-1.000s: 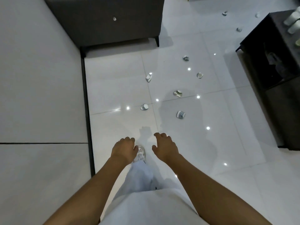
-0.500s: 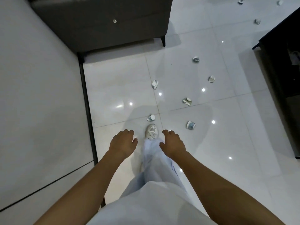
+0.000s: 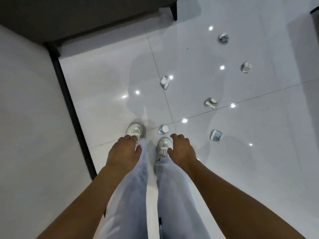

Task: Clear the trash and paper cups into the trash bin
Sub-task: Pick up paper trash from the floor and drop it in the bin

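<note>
Six crumpled paper cups lie scattered on the glossy white tile floor (image 3: 259, 169). The nearest cup (image 3: 163, 129) rests at a junction of grout lines, just ahead of the right shoe (image 3: 164, 147) and just beside the fingertips of the right hand (image 3: 182, 149), apart from them. A flattened cup (image 3: 216, 135) lies to its right, near the same grout line. Farther out lie a torn cup (image 3: 211, 103), a tall crushed cup (image 3: 164, 81) on the lengthwise grout line, a cup (image 3: 246, 67) toward the floor's right edge, and the farthest cup (image 3: 223, 38).

Both hands hang forward over the legs, fingers loosely curled and grasping nothing; the left hand (image 3: 125, 151) overlaps the left shoe (image 3: 135, 131) and the pale trouser leg (image 3: 131, 195).

Bright spots of ceiling light reflect across the tiles. The floor's left edge meets a pale wall (image 3: 29, 118) along a dark baseboard strip (image 3: 72, 109). At the floor's far edge stands a dark grey upholstered piece of furniture (image 3: 77, 14), one dark leg (image 3: 173, 12) showing at its right corner. No trash bin shows in this view.
</note>
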`<state>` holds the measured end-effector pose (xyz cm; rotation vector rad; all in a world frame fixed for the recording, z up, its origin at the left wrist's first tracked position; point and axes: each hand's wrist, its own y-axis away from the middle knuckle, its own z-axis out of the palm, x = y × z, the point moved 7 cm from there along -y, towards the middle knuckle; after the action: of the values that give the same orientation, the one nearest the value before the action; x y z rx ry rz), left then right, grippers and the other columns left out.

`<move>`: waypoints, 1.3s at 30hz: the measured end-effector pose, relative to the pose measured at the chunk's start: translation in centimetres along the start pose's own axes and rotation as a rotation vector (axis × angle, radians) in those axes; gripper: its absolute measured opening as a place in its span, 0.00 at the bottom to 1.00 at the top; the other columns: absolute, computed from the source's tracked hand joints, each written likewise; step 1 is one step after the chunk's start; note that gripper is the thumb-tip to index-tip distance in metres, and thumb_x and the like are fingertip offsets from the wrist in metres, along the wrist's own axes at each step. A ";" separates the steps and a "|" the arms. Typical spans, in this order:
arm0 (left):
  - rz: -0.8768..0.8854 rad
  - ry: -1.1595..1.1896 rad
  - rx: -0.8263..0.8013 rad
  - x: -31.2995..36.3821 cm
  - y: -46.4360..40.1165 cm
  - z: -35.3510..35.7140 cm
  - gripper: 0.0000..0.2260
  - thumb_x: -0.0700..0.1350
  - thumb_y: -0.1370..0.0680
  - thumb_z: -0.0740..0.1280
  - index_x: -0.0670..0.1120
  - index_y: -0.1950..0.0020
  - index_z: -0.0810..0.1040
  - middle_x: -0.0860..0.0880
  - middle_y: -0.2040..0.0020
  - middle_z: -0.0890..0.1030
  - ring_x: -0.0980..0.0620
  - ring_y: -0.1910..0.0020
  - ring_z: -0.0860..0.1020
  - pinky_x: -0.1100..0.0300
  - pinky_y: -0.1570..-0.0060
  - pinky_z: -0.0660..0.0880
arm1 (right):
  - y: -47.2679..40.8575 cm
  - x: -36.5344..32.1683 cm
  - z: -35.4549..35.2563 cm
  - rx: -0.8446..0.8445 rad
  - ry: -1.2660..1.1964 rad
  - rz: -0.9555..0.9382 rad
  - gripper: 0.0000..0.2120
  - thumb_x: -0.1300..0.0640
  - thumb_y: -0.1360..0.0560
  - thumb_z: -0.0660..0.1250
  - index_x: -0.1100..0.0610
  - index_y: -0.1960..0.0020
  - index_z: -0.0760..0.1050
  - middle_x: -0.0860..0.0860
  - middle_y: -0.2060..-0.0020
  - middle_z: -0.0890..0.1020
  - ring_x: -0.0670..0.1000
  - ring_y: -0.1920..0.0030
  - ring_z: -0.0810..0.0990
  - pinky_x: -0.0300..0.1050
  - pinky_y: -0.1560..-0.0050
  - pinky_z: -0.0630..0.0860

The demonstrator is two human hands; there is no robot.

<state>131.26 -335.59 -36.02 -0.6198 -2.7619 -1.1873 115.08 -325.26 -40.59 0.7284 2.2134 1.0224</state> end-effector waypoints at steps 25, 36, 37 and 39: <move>0.168 0.066 -0.326 -4.9 -35.6 25.8 0.16 0.50 0.21 0.62 0.47 0.34 0.72 0.48 0.35 0.75 0.48 0.37 0.73 0.54 0.37 0.69 | -35.7 10.8 26.1 0.195 -0.238 0.126 0.27 0.56 0.22 0.66 0.52 0.26 0.61 0.52 0.28 0.63 0.54 0.28 0.59 0.54 0.34 0.73; 0.026 0.284 -0.440 0.9 -27.2 18.0 0.20 0.53 0.24 0.67 0.49 0.34 0.72 0.49 0.36 0.76 0.50 0.39 0.75 0.59 0.42 0.70 | -22.4 4.2 12.4 0.412 -0.519 -0.019 0.31 0.58 0.27 0.72 0.58 0.27 0.65 0.54 0.33 0.72 0.54 0.34 0.69 0.47 0.35 0.71; 0.031 0.284 -0.450 1.9 -26.3 17.0 0.20 0.53 0.24 0.67 0.48 0.34 0.72 0.50 0.37 0.77 0.50 0.41 0.75 0.59 0.42 0.71 | -21.1 3.9 11.0 0.431 -0.535 -0.029 0.32 0.58 0.27 0.73 0.59 0.27 0.65 0.55 0.34 0.73 0.54 0.35 0.69 0.47 0.35 0.71; 0.058 0.265 -0.481 4.1 -24.5 15.1 0.19 0.52 0.24 0.67 0.47 0.36 0.73 0.51 0.41 0.78 0.51 0.45 0.77 0.61 0.47 0.71 | -18.7 3.6 8.7 0.444 -0.572 -0.026 0.35 0.59 0.28 0.73 0.58 0.26 0.62 0.54 0.33 0.72 0.54 0.34 0.69 0.44 0.36 0.70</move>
<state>119.30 -338.65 -62.32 -0.5215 -2.2352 -1.7898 114.45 -328.97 -61.19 1.0286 1.9310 0.2422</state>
